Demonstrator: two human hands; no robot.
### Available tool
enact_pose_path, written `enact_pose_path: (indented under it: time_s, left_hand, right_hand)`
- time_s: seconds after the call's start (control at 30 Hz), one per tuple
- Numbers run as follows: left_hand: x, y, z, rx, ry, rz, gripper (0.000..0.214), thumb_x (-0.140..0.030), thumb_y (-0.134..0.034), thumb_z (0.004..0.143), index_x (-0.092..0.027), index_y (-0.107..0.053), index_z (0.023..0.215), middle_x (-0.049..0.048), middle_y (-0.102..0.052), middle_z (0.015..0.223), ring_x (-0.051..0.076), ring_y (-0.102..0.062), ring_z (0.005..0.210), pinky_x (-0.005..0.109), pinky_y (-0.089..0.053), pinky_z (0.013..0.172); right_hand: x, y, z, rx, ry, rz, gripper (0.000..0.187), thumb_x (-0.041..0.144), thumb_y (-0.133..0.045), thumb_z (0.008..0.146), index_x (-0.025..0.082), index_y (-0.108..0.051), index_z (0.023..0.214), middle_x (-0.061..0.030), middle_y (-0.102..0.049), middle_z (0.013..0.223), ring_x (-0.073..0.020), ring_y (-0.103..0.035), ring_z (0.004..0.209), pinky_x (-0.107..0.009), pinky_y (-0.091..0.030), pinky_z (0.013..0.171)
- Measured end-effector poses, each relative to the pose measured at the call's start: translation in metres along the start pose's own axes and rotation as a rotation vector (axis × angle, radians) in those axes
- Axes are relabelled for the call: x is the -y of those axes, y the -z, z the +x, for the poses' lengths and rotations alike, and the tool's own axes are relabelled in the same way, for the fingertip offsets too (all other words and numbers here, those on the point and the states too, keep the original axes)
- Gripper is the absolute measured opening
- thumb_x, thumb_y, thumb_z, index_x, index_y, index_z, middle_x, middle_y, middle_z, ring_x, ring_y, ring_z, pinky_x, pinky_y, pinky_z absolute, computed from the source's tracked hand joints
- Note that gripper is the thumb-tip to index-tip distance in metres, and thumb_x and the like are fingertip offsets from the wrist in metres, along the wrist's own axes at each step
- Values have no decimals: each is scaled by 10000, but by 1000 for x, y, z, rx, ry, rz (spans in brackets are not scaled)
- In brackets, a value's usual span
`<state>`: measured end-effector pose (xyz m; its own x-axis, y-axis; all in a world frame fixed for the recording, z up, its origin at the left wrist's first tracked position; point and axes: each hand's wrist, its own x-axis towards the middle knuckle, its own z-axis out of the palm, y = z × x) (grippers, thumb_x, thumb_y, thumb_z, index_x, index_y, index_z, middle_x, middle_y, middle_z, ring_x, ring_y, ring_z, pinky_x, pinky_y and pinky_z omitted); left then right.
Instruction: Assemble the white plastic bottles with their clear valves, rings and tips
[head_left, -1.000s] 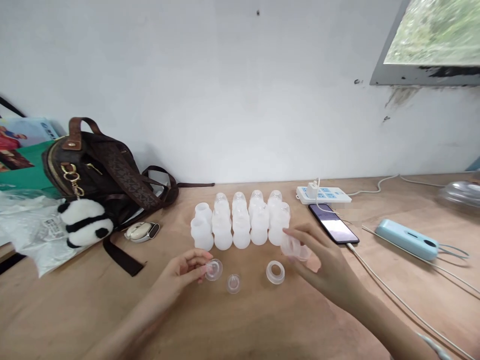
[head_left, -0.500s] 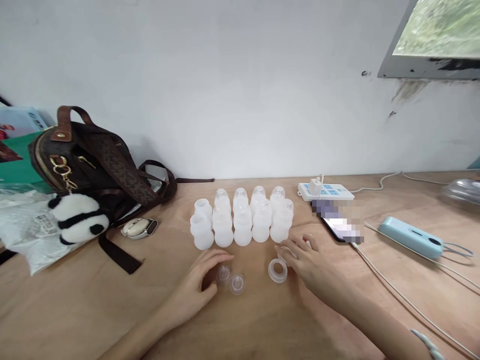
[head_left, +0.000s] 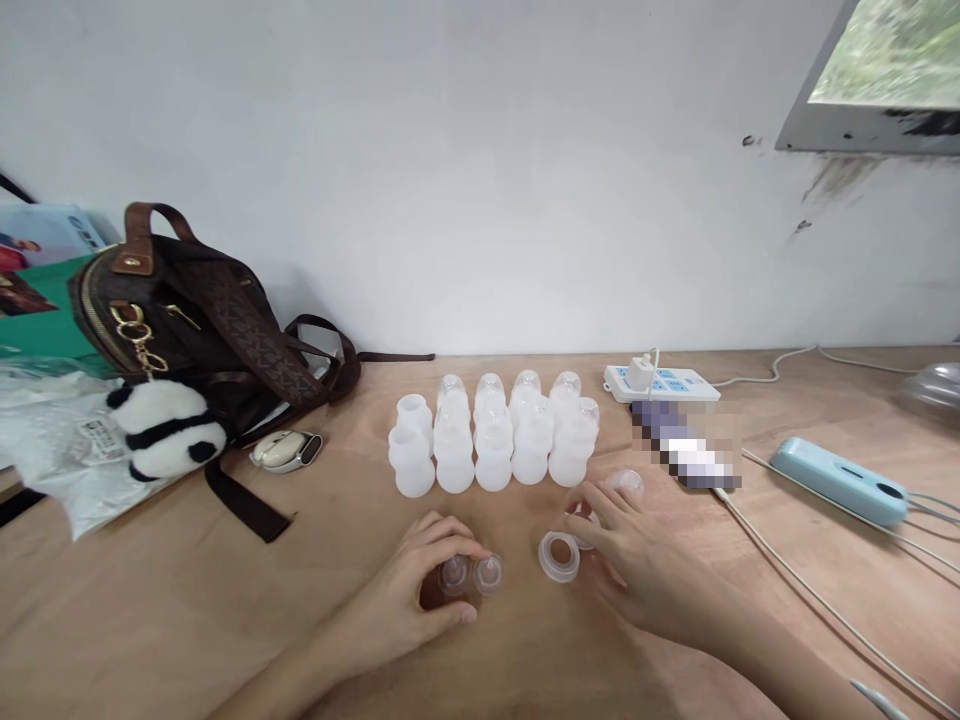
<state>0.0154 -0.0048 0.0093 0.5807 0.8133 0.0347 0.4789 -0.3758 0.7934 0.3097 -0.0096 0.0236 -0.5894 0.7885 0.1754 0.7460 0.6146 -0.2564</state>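
My left hand (head_left: 420,575) curves around two clear bottle nipples, the left nipple (head_left: 454,573) and the right nipple (head_left: 488,573), lying side by side on the table. Its thumb and fingers are apart, with the index fingertip at the right nipple. My right hand (head_left: 619,535), fingers spread, reaches over a second white ring (head_left: 586,527), partly hidden beneath it; whether they touch I cannot tell. Beside it lies a white screw ring (head_left: 559,556). Behind the hands stand frosted white baby bottles (head_left: 454,460) in two rows, several with clear domed caps; the two leftmost have open necks.
A clear cap (head_left: 627,483) lies beyond my right hand. To the right are a power strip (head_left: 686,385), a phone (head_left: 679,447) with a cable, and a light blue device (head_left: 840,482). A backpack (head_left: 202,300), panda plush (head_left: 166,430) and mouse (head_left: 285,451) occupy the left.
My left hand has come around the nipples, and the left one has moved nearer to me, level with the other. My right hand and the front ring have shifted slightly nearer; the view has shifted slightly.
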Motion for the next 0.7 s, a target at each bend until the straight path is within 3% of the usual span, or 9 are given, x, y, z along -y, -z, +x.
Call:
enact_pose_path:
  time_s: [0.1,0.2,0.3,0.43,0.53,0.7]
  left_hand:
    - [1,0,-1,-11,-16,0,348,-328,-760,827,-289,-676,1163,60,-631,1172,283,-546,1135,423,-424,1018]
    - [1,0,-3,-108,-65,49,223,-321,-614,936,-282,-658,1150,51,-637,1144,253,-576,1097,400,-457,978]
    - [-1,7,-2,-333,-171,244,189,-256,-496,991,-270,-644,1107,43,-649,1101,233,-599,1047,374,-467,926]
    - [-14,31,8,-647,-234,609,174,-232,-514,978,-244,-591,1134,66,-635,1140,269,-580,1078,423,-430,949]
    - [-27,48,23,-685,-172,804,282,-316,-555,965,-220,-530,1228,106,-607,1234,309,-548,1106,463,-431,948]
    - [-31,53,49,-587,-77,850,457,-384,-619,918,-184,-477,1304,122,-640,1240,348,-530,1136,493,-444,943]
  right_hand:
    - [4,3,0,47,-27,44,316,-23,-496,723,199,-593,927,-95,-561,1085,-246,-566,918,-386,-512,710]
    - [5,3,2,90,-34,52,278,-16,-511,722,191,-565,900,-88,-567,1056,-244,-577,904,-381,-514,703]
    - [6,1,2,93,-21,36,274,-20,-512,717,185,-552,894,-90,-576,1053,-246,-579,906,-393,-518,720]
    - [6,-2,1,60,8,16,266,-15,-520,729,186,-547,901,-97,-585,1057,-252,-583,891,-395,-519,705]
    - [5,-4,1,-27,33,25,273,-29,-509,743,181,-541,915,-106,-593,1071,-252,-590,890,-396,-522,713]
    - [1,-6,2,-252,122,72,214,4,-455,851,175,-552,935,-116,-611,1010,-241,-595,836,-375,-505,676]
